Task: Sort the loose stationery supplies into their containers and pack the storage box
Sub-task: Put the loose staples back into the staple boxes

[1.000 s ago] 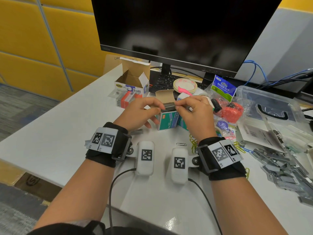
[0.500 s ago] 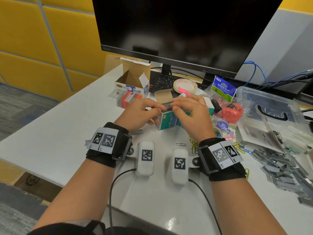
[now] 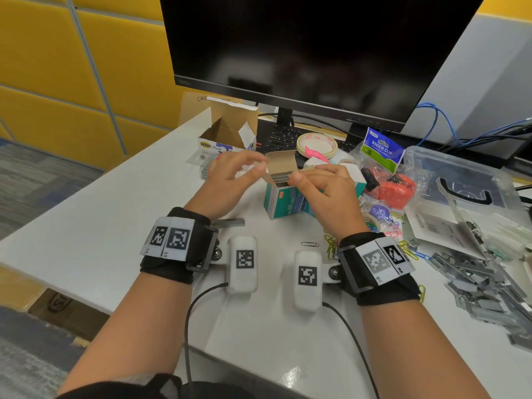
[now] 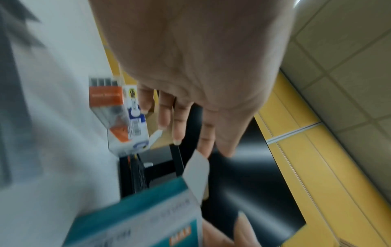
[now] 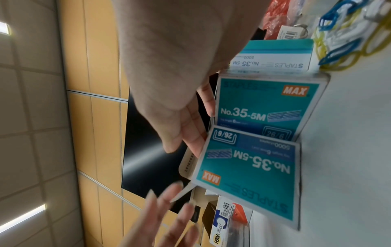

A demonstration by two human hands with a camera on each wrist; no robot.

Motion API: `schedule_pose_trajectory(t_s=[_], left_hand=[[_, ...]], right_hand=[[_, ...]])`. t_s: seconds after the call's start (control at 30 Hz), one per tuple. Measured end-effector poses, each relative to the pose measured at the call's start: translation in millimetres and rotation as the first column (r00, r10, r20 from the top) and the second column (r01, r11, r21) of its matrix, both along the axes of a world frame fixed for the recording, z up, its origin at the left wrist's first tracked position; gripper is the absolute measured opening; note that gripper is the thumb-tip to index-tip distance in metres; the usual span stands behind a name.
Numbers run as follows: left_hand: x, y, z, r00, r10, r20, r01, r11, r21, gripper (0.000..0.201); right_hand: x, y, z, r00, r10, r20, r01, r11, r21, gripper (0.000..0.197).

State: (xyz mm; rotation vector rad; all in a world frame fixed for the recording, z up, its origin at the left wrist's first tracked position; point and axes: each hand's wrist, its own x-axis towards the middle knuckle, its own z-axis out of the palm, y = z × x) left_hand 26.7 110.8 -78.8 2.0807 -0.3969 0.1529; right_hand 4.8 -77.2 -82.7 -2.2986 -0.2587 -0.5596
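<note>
Right hand (image 3: 325,188) sits at the mouth of the upright teal staple box (image 3: 280,201), thumb and fingertips pinched on a grey staple strip (image 3: 280,177) that lies across the open top. Whether the strip has already gone down into the box or only rests on its rim, I cannot tell. Left hand (image 3: 230,180) hovers at about 9 o'clock from the box, fingers spread and loose, holding nothing, blurred. The strip's long axis runs from 9 to 3 o'clock, along the box mouth, so I judge the next move to be a straight press downward, and the right hand is the nearer one.

The box is thin printed card with a brown raw-card flap (image 3: 280,162) standing up at 12 o'clock; a second teal box (image 5: 268,107) stands touching it. The staples are hard, ribbed metal bars. One loose strip (image 3: 229,222) lies at 7 o'clock by the left wrist, and a heap of them (image 3: 478,286) lies at 4 o'clock, well apart. The clear plastic storage box (image 3: 460,180) stands at 3 o'clock.
</note>
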Motion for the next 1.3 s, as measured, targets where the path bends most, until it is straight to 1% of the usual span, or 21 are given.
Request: schedule_pose_trajectory(t_s=[0.03,0.07,0.1,0.13,0.2,0.27,0.3,0.43,0.5,0.53,0.6,0.7,0.8,0.87,0.9,0.97,1.07,1.17,1.23,1.3], left_hand=[[1.2,4.5,0.5,0.997,0.073,-0.018,-0.072,0.996,0.048,0.006],[1.9,9.0,1.2,0.991,0.124,-0.049,-0.116,0.983,0.143,0.007],[1.4,13.1,2.3,0.986,0.141,-0.090,-0.113,0.958,0.262,0.014],[0.4,16.0,3.4,0.981,0.135,-0.139,-0.076,0.928,0.365,0.020],[-2.4,18.4,6.3,0.968,0.103,-0.228,0.023,0.871,0.490,0.029],[-1.8,19.0,6.5,0.950,0.087,-0.300,0.094,0.835,0.542,0.033],[-0.4,19.7,4.7,0.944,0.093,-0.318,0.108,0.822,0.559,0.032],[3.8,22.2,-1.6,0.934,0.160,-0.321,0.067,0.803,0.593,0.023],[4.6,21.4,-2.6,0.942,0.159,-0.296,0.056,0.794,0.605,0.021],[5.1,20.9,-2.5,0.946,0.156,-0.284,0.047,0.801,0.597,0.019],[6.1,20.4,-1.9,0.954,0.161,-0.253,0.006,0.834,0.552,0.013],[6.3,18.7,-1.0,0.976,0.150,-0.157,-0.061,0.884,0.464,0.009],[5.7,15.9,0.7,0.990,0.119,-0.078,-0.099,0.968,0.230,0.007],[4.4,12.6,2.1,0.994,0.075,-0.077,-0.071,0.996,0.051,0.008],[3.4,10.8,3.1,0.996,0.047,-0.077,-0.049,0.998,-0.031,0.008],[0.2,7.1,5.4,0.999,-0.001,-0.046,-0.005,0.992,-0.124,0.009],[-2.4,3.2,6.1,0.998,-0.054,0.025,0.058,0.977,-0.207,0.008],[-4.6,1.3,8.7,0.993,-0.068,0.093,0.093,0.950,-0.298,0.006],[-6.4,0.3,10.6,0.991,-0.064,0.119,0.104,0.927,-0.361,0.011],[-8.5,-1.8,12.0,0.990,-0.082,0.111,0.119,0.916,-0.382,0.017]], right_hand=[[-0.3,0.0,0.3,1.000,0.000,-0.007,0.000,1.000,-0.001,0.026],[-0.9,0.1,1.0,1.000,0.001,-0.013,-0.001,1.000,-0.004,0.026],[-1.0,0.3,1.3,1.000,0.002,-0.017,-0.002,1.000,-0.003,0.026],[-1.1,0.5,1.8,1.000,0.002,-0.018,-0.002,1.000,0.000,0.027],[-1.5,0.7,2.2,1.000,0.000,-0.019,0.000,1.000,0.005,0.027],[-1.9,0.8,2.3,1.000,0.001,-0.026,-0.001,1.000,0.009,0.027],[-2.1,0.8,2.4,1.000,0.002,-0.025,-0.002,1.000,0.011,0.027],[-2.2,1.2,2.4,1.000,0.000,-0.016,0.001,1.000,0.019,0.026],[-2.3,1.2,2.2,1.000,-0.003,-0.019,0.003,1.000,0.019,0.026],[-2.4,1.2,2.4,1.000,-0.002,-0.020,0.003,1.000,0.018,0.026],[-3.0,1.3,2.4,1.000,0.002,-0.023,-0.001,1.000,0.020,0.027],[-3.3,1.3,2.4,0.999,0.007,-0.037,-0.007,1.000,0.009,0.027],[-3.2,1.2,2.7,0.999,0.012,-0.042,-0.012,1.000,0.001,0.028],[-3.6,1.2,3.1,1.000,0.015,-0.028,-0.015,1.000,-0.008,0.027],[-4.0,1.3,3.3,1.000,0.014,-0.024,-0.014,1.000,-0.013,0.027],[-4.2,1.1,3.0,1.000,0.010,-0.018,-0.011,1.000,-0.020,0.028],[-4.0,0.5,2.4,1.000,0.016,0.002,-0.016,1.000,-0.016,0.026],[-3.3,0.7,2.4,0.999,0.025,0.038,-0.026,0.999,0.020,0.020],[-3.8,0.8,2.3,0.995,0.024,0.100,-0.027,0.999,0.033,0.019],[-5.8,2.4,3.1,0.989,0.046,0.142,-0.055,0.997,0.061,0.023]])
